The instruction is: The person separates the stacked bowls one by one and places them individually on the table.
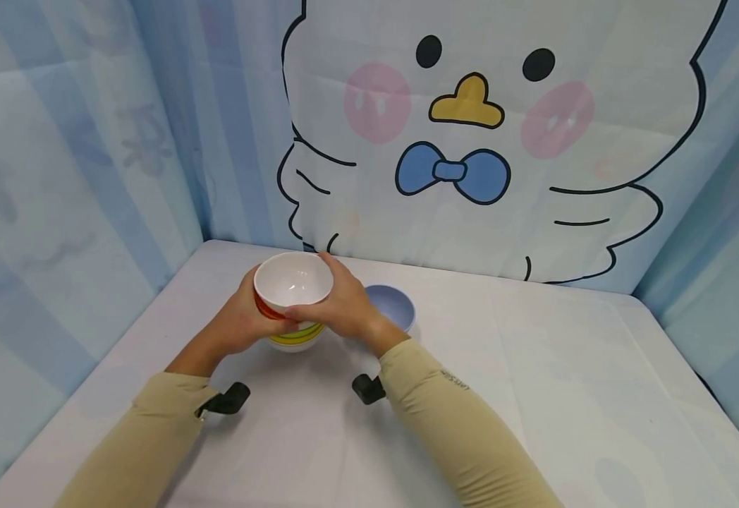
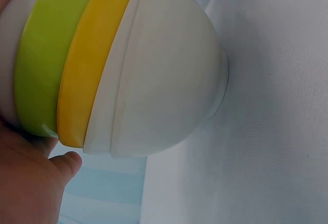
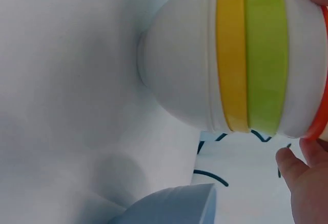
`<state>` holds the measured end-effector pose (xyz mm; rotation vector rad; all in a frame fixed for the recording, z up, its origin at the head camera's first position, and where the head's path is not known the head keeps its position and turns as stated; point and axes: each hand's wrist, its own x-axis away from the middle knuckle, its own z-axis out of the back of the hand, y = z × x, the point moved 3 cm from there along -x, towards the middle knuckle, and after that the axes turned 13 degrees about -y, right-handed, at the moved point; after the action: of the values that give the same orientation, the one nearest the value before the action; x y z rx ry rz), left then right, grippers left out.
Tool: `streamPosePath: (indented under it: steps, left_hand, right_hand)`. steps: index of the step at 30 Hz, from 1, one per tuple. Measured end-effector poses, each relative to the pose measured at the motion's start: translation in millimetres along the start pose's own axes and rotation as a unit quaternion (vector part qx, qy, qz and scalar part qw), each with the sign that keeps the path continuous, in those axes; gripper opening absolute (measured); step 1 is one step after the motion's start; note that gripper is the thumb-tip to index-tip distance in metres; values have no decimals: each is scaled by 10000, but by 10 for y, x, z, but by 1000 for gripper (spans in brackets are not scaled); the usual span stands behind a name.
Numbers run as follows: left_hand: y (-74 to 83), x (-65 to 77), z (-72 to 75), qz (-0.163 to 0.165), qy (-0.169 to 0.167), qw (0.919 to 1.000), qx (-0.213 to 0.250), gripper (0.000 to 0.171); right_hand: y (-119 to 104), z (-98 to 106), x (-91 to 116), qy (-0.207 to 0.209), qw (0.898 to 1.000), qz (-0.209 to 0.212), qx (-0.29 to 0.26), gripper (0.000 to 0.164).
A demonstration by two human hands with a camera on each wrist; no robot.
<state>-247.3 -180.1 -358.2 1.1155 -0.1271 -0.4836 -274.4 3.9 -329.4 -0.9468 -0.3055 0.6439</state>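
Several nested bowls form a stack on the white table; the top bowl [image 1: 295, 276] has a white inside and its outer wall shows red. Below it, in the right wrist view, come white, a green band [image 3: 265, 57], a yellow band [image 3: 233, 57] and a white bottom bowl [image 3: 177, 55]. My left hand [image 1: 239, 324] grips the upper part of the stack from the left, and my right hand [image 1: 344, 302] grips it from the right, thumb near the front rim. Behind my right wrist stands a blue bowl [image 1: 395, 305], partly hidden.
The white cloth-covered table [image 1: 534, 381] stretches to the right and front. A curtain [image 1: 242, 127] with a cartoon bird rises along the back edge, and striped curtains hang at both sides. Black wrist mounts [image 1: 233, 398] jut from the sleeves.
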Motion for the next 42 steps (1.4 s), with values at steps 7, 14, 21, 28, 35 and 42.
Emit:
streamPosePath:
  steps: [7,14,21,28,35,42]
  left_hand:
    - [-1,-10,-8,-207,-60,9998,-9,101]
    - [14,-6,-17,-93,-54,9999,-51,101]
    - [22,2,-36,492,-32,9988,-16,111]
    - [31,12,-31,753,-17,9971,-73,115]
    - [27,12,-37,862,12,9963,-59,117]
    - [21,25,-39,1019,39,9947,-131,116]
  right_hand:
    - [-46,67,32,108,9997,191,-85,104]
    - [-117,165,144,291,9993,196,-142,105]
    - [-80,327,324,455,9988,58,-173,107]
    - [-22,494,514,813,9964,160,-184,107]
    - [114,684,721,1053,9944,41,-64,109]
    - [294,859,986,1346,9909,-41,45,110]
